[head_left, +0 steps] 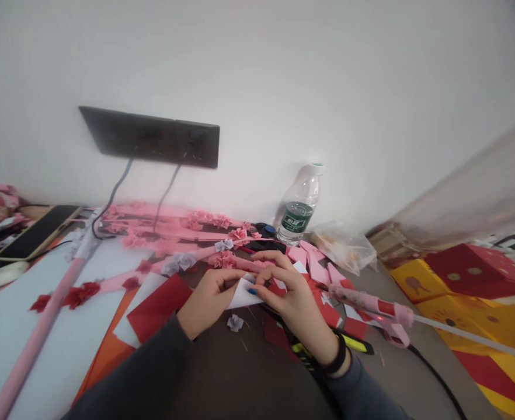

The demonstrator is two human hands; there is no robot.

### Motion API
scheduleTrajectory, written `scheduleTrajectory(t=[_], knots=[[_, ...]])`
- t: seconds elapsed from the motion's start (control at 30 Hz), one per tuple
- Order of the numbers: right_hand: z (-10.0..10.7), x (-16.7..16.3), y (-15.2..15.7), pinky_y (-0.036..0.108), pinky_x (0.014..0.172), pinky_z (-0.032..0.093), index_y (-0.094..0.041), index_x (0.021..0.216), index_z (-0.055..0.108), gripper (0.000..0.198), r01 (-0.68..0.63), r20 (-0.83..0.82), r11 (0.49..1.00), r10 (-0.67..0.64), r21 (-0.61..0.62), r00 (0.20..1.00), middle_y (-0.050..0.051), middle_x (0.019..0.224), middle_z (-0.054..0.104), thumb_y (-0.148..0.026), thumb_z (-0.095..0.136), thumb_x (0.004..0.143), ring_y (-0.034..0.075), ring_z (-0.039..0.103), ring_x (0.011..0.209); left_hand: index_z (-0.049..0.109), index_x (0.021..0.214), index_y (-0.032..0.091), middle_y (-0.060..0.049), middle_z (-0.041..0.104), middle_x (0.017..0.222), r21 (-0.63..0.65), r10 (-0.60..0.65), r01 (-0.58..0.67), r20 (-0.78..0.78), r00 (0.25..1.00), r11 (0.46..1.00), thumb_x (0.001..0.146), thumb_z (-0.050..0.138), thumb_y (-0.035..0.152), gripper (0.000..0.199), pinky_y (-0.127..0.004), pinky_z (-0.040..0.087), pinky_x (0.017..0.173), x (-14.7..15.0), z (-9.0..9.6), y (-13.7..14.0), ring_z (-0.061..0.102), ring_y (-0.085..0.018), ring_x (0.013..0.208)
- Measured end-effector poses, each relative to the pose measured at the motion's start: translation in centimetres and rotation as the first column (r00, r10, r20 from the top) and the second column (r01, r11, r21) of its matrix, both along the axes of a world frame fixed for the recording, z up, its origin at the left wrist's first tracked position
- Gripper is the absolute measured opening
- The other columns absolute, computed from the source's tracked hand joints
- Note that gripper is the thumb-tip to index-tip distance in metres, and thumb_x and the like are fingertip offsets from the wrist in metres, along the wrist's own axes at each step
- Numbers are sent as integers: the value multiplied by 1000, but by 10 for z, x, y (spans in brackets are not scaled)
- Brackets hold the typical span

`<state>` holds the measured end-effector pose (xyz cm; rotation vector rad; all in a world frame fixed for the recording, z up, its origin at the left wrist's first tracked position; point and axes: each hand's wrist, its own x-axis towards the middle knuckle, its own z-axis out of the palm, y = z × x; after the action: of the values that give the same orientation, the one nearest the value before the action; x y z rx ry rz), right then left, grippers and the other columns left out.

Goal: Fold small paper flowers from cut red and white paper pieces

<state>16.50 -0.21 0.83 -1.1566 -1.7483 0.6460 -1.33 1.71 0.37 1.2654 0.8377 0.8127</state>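
Clear bottle [296, 216], phone [41, 232], wall sockets [156, 138]

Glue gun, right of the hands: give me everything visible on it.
The glue gun has a pink, plastic-looking body with a red patch toward the rear, darker smudges near the front and a small glowing red light. A whitish stick juts from its back; a black cord trails from the handle. It appears to lie on its side among red and white paper pieces, nozzle toward the right hand. Neither hand grips it; whether the nozzle touches anything is unclear.
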Motion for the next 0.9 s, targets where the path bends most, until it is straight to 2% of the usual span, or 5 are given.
scheduleTrajectory(t=[0.33,0.6,0.9], knots=[[1,2,1,43,89,47,-22,66,64,19,98,39,995,-97,-10,994,8,105,70,-24,69,85,26,65,99,81,88,20,-5,77,78,3,133,-133,49,990,991,82,66,41,27,-32,57,61,2,0,-1,68,-22,67],[1,2,1,48,93,44,-21,67,63,18,105,16,993,-105,-47,994,9,105,69,-22,69,84,28,64,101,80,91,17,-7,77,83,124,106,-100,-47,993,987,86,62,35,26,-29,54,64,1,7,-1,69,-23,74],[-1,4,2,49,93,43,-21,67,63,19,103,29,993,-102,-55,994,9,104,69,-22,70,84,28,64,100,79,97,13,-9,76,85,254,105,-61,-164,981,965,90,55,34,32,-28,48,65,0,7,-2,66,-23,76]])
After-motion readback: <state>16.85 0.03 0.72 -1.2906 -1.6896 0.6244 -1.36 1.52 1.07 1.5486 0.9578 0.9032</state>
